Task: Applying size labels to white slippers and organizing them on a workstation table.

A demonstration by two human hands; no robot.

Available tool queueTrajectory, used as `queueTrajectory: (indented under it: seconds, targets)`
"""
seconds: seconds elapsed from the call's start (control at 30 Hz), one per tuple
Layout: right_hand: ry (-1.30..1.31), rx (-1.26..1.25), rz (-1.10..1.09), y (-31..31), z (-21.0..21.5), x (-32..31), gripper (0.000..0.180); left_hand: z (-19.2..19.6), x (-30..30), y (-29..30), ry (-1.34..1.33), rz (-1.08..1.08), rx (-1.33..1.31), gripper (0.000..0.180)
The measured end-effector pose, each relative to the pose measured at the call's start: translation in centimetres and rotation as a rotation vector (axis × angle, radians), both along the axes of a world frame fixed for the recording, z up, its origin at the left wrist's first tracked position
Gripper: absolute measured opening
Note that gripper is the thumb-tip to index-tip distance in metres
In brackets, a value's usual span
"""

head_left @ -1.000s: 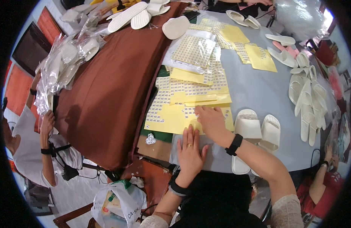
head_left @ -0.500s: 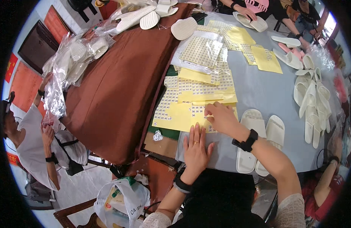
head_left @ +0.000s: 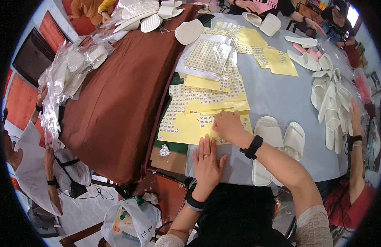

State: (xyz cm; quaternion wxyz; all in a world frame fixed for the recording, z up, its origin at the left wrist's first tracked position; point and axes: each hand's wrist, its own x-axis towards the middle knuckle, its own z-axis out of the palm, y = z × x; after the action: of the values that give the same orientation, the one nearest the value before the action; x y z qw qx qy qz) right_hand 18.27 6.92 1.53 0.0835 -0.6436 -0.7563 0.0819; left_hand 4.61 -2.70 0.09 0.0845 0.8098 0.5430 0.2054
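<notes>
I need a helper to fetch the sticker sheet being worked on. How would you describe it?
On the grey table, find the pile of yellow sticker sheets. It is the nearest sheet, under the right hand, with the left hand flat at its edge. Unlike its neighbours, it is mostly bare.

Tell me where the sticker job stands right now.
Done: part of the nearest yellow sticker sheet is bare. In hand: left hand flat at its edge, right hand picking at a sticker. Left: the white slippers beside it show no sticker; more sheets lie full.
</notes>
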Motion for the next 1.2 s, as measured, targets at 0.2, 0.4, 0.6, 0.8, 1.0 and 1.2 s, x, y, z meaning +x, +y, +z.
queueTrajectory:
  seconds: [0.2, 0.4, 0.6, 0.8, 1.0, 1.2]
  targets:
    - [0.096, 0.004, 0.044, -0.1, 0.1, 0.6, 0.015, 0.0, -0.1, 0.0, 0.030, 0.000, -0.034, 0.061]
    - [0.152, -0.091, 0.085, 0.6, 0.7, 1.5, 0.009, 0.0, -0.1, 0.1, 0.042, -0.005, -0.033, 0.061]
    - [0.484, -0.124, -0.088, 2.3, 3.3, 3.0, 0.007, 0.2, 0.1, -0.1, 0.045, 0.005, -0.069, 0.061]
    - [0.402, -0.183, -0.025, 2.1, 5.7, 5.5, 0.011, 0.1, 0.2, -0.1, 0.073, -0.004, -0.053, 0.061]
    - [0.201, -0.163, 0.099, 1.1, 3.5, 3.4, 0.007, 0.1, 0.0, 0.0, 0.102, 0.002, -0.073, 0.061]
    - [-0.082, 0.018, 0.076, 0.7, 1.6, 3.6, 0.006, 0.1, 0.1, 0.0, 0.086, -0.004, -0.082, 0.061]
